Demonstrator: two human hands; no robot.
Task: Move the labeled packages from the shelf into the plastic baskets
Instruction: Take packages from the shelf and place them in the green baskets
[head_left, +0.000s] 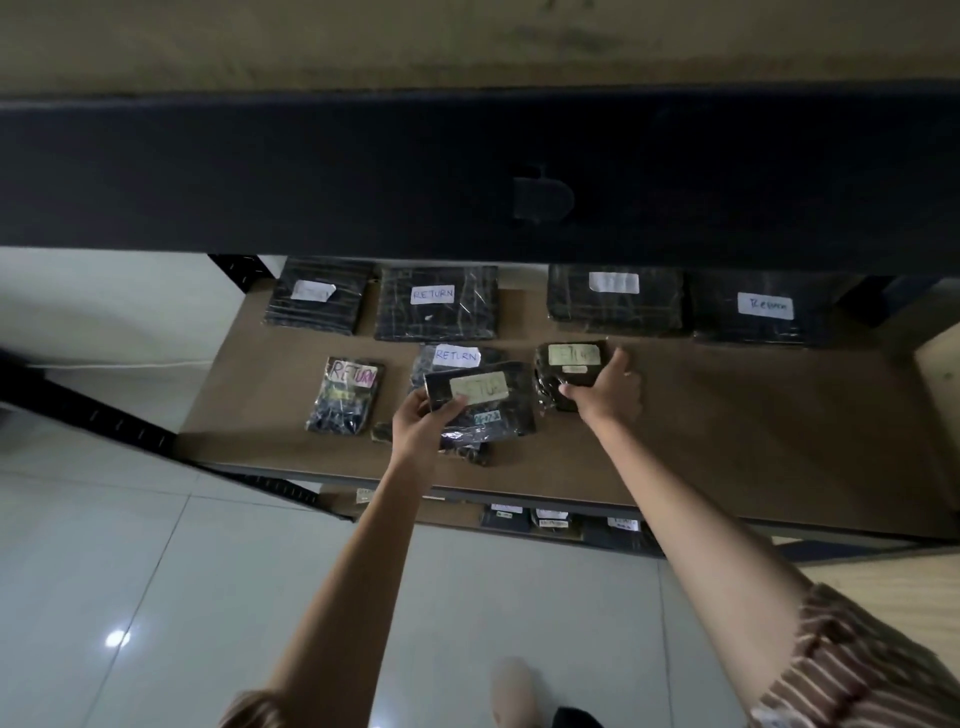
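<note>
Left hand (422, 422) gripping package (480, 397), right hand (608, 384) apparently around another (569, 364).

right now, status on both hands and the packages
Left hand grips a yellow-labeled package. Right hand grips a second package on the shelf. No baskets in view; six packages left.
</note>
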